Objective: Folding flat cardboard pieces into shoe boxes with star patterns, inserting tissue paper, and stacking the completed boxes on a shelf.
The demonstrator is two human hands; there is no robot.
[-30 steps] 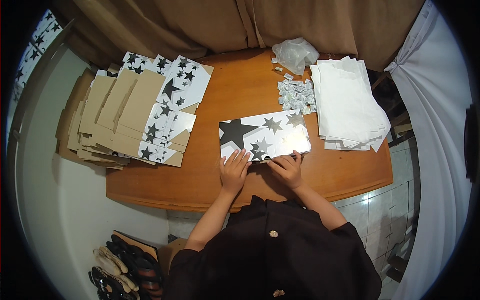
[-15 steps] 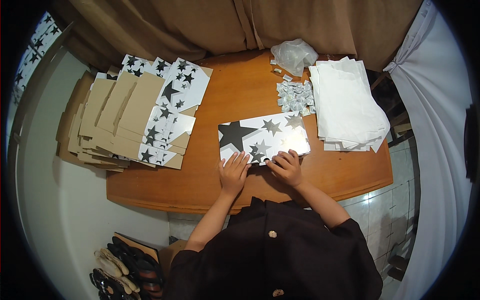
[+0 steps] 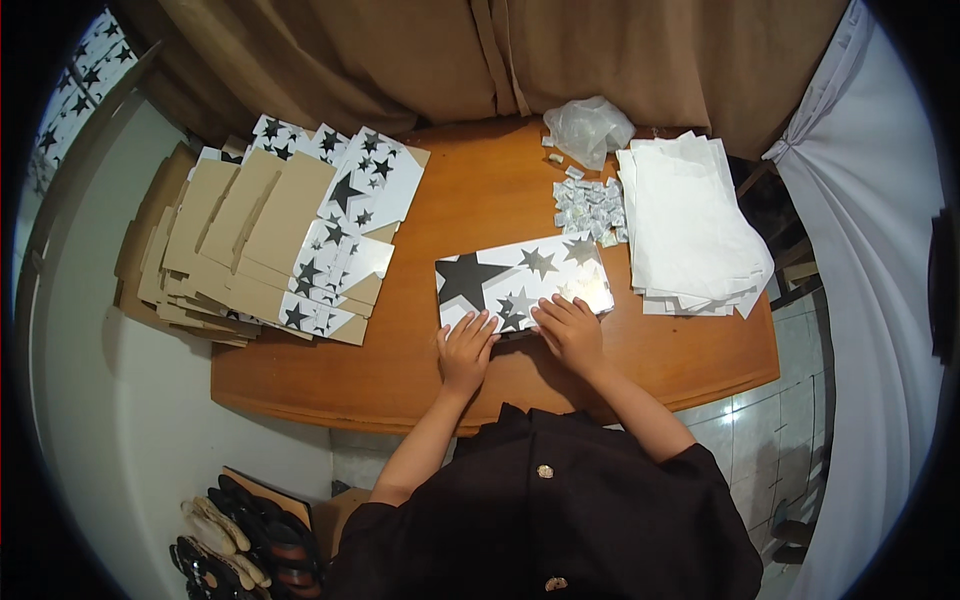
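A white box with black and grey stars [image 3: 525,265] lies in front of me on the wooden table, its long side toward me. On its near left corner rests my left hand [image 3: 467,350], fingers stretched out over the edge. My right hand [image 3: 570,330] lies on the near edge right of the middle, with its fingers extended over the top face. Neither hand grasps anything. The underside of the box and the thumbs' contact with its front side are partly hidden.
Left on the table [image 3: 400,375] lies a big pile of flat star-printed cardboard [image 3: 250,240]. Beyond the box are small silvery-white packets [image 3: 588,208] and a clear plastic bag [image 3: 590,130]. White paper sheets [image 3: 685,230] are stacked at the right. Shoes [image 3: 240,540] stand at lower left.
My right hand has slid slightly further onto the top of the box, its fingers straighter. The left hand stays at its corner. The whole view has shifted slightly.
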